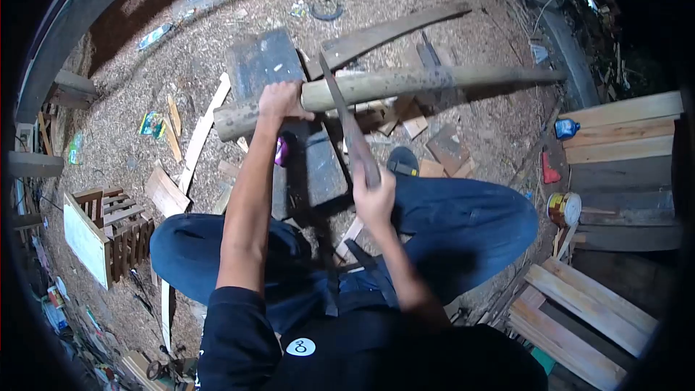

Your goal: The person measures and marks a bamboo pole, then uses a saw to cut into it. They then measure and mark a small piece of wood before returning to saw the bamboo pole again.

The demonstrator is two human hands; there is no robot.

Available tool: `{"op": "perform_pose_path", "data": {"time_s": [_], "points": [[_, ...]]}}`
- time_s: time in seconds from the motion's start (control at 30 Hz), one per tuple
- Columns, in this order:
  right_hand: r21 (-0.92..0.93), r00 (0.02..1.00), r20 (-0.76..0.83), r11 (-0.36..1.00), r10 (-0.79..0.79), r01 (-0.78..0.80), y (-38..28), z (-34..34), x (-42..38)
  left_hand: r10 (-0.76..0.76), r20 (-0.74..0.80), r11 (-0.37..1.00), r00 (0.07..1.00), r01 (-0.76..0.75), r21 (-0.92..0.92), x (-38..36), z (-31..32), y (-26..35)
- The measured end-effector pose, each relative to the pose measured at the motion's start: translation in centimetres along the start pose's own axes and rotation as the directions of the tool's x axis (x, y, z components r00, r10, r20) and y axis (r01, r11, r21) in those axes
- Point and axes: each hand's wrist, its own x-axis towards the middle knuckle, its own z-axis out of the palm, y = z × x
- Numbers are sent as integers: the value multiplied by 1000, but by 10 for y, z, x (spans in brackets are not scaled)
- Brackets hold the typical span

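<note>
My left hand (pixel 281 101) grips the top of a long round wooden pole (pixel 376 87), near its left end, with the fingers wrapped over it. My right hand (pixel 374 195) is closed round the handle of a handsaw (pixel 349 130). Its long, tapered blade lies across the pole just right of my left hand, its narrow tip pointing away from me. Whether the teeth have cut into the wood cannot be made out. The pole lies crosswise in front of me, over a dark, worn board (pixel 264 61).
A curved plank (pixel 394 32) lies beyond the pole. Offcuts and wood shavings cover the ground. To the left stands a slatted wooden crate (pixel 108 232); to the right are stacked boards (pixel 622 127), a tin can (pixel 566 209) and a blue container (pixel 567 128). A sandal (pixel 402 161) shows near my right knee.
</note>
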Motion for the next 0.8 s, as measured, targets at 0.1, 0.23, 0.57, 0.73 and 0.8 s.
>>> {"op": "perform_pose_path", "data": {"time_s": [0.1,0.23,0.57,0.73,0.8], "points": [[-41,999,6,998,-45,45,-3,30,43,2,32,1000,999,-1,-12,-3,-8,5],[4,989,21,989,-147,147,2,10,5,71,-29,997,997,-71,-14,5,7,-11],[7,993,109,999,47,-49,-16,15,19,31,70,997,997,-26,-66,6,-9,-4],[39,995,6,995,-95,95,-9,-8,10,-13,100,999,995,18,-47,5,-9,1],[-4,998,58,1000,-18,18,-3,26,49,-20,59,999,998,21,-30,-1,-9,5]]}}
